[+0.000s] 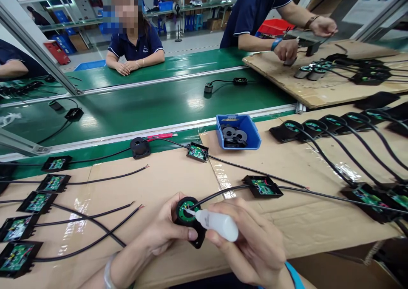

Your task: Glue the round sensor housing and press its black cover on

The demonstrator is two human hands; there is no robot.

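My left hand [162,227] is closed around a black round housing [199,231] with a green circuit board in its opening. In my right hand [255,238] is a small white squeeze bottle [219,224], tilted so its thin nozzle reaches the board inside the housing. I cannot see whether any liquid is coming out. A black cable runs from the housing to an open black box with a green circuit board [263,187], lying on the cardboard to the right.
A blue bin [239,131] holds black round parts. Open circuit boxes [36,202] with cables lie at left, and several cabled housings [315,127] at right. Behind is a green conveyor belt [153,106]. A co-worker's hands [287,51] handle parts on a board; another person sits opposite.
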